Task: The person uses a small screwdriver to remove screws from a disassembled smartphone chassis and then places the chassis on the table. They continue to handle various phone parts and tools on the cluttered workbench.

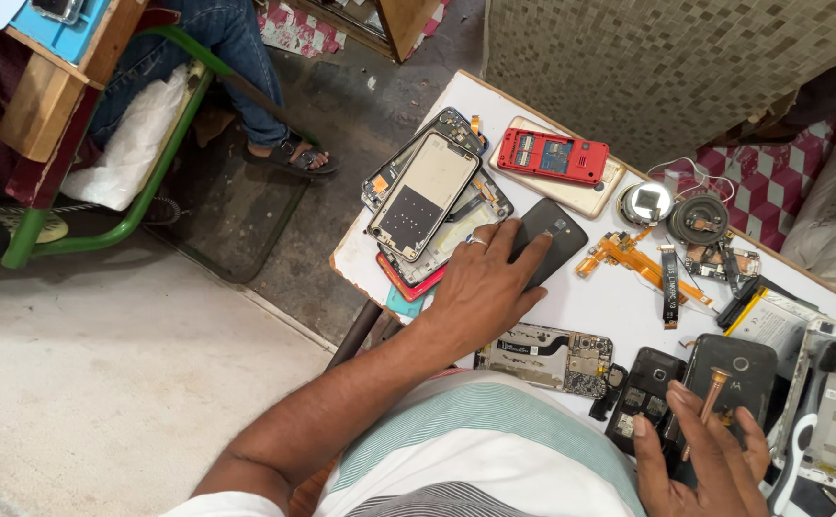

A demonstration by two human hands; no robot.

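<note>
the left hand [483,287] lies flat, fingers spread, on a black phone back cover [550,237] at the middle of the white table [590,306]; it presses on the cover rather than closing around it. at ten o'clock from that hand a stack of phone frames and screens [428,196] leans over the table's edge, and at one o'clock lies a red phone body [552,156] on a beige one. at five o'clock from the left hand, just beside the wrist, sits a bare circuit board [547,359]. the right hand [700,460], at the lower edge of the view, pinches a screwdriver with a wooden handle [707,400] between thumb and fingers, its handle upright over a dark phone shell [732,373]. at twelve o'clock from that hand lie orange flex cables [624,254] and two round parts [672,211]. at nine o'clock across the floor, another person's sandalled foot [293,158] rests by a green bench [102,225].
</note>
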